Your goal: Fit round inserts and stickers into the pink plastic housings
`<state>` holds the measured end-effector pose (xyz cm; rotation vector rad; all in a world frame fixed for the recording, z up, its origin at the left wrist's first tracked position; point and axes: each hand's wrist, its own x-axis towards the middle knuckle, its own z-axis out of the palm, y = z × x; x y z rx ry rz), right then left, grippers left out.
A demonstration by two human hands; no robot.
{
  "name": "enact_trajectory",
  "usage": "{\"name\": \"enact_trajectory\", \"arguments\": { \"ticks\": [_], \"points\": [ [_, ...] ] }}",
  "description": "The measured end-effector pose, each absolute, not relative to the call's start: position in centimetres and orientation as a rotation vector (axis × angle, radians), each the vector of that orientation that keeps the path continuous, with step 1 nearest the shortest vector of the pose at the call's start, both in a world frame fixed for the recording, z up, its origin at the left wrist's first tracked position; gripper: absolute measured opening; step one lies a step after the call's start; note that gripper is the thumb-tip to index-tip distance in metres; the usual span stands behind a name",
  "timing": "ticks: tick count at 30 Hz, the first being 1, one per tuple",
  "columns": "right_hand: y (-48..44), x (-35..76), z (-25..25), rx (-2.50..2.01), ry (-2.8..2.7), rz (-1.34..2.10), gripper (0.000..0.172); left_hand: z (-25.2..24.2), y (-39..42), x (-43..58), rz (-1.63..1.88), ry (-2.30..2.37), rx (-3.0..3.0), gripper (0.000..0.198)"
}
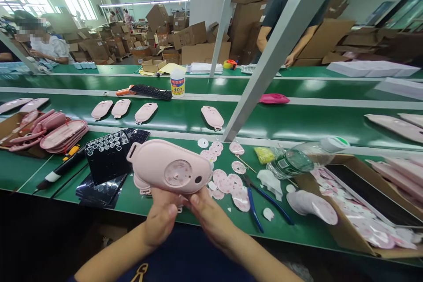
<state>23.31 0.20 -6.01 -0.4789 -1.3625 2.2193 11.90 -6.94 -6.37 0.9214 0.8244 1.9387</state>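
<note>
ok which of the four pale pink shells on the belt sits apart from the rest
The shell just left of the slanted grey post; the other three lie side by side further left.

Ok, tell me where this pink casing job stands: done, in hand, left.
Looks done: four casings lie spaced on the belt. In hand: left hand and right hand hold one pink casing by its lower edge. Likely left: the stacked casings at the left and loose round stickers on the bench.

Pink oval plastic casing, held tilted above the green bench edge, round dial recess and small dark hole facing up.
</note>
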Motion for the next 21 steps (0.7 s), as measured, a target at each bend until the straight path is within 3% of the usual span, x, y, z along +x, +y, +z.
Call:
{"name": "enact_trajectory", "arguments": {
  "ticks": [4, 9, 10, 15, 21],
  "points": [
    [0.0, 23.5, -4.6, -0.506, -0.996, 2.178, 0.072, -8.6, -9.4, 8.8, 1.666, 1.125, 1.237, 0.039],
    [1.9, 25.2, -3.2, -0.585, -1.009, 2.036, 0.064, -6.4, -9.6, 3.6, 1.728, 1.434, 1.075, 0.010],
    [2.3, 25.3, -3.2, -0.595, -1.068, 1.988, 0.059, -5.6, -9.2, 3.2, 1.743, 1.393, 1.015, 0.010],
    [3.1, 24.0, -3.2, -0.500, -1.237, 1.979, 0.043, -3.7, -7.6, 5.0, 1.503, 1.000, 0.882, 0.056],
    [3.1, 24.3, -3.4, -0.506, -1.381, 1.891, 0.051, -5.0, -8.0, 6.5, 1.511, 1.178, 0.875, 0.058]
  ]
}}
